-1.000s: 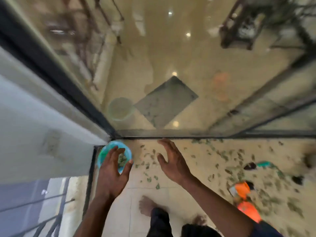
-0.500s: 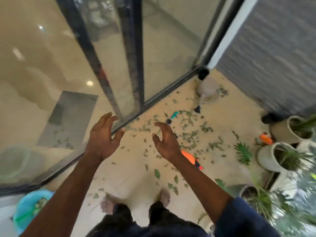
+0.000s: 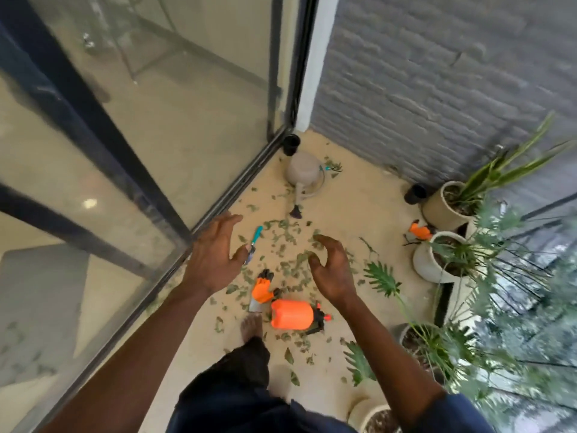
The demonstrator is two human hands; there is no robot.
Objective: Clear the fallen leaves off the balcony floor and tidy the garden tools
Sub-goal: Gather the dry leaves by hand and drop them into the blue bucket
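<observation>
Glossy orange plastic is shining on the sprayer bottle (image 3: 292,314) by the right hand (image 3: 334,270). The brick wall (image 3: 437,73) beyond is looking rough, matt.

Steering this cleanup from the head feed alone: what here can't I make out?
Head view only.
- Teal-handled tool: working end partly hidden behind the left hand.
- Orange-handled tool beside the orange sprayer: blurred, type unclear.
- Orange item by the white pots: too small to identify.
- Bottom pot: cut off by the frame edge.
- Right-side plants: motion-blurred.
</observation>
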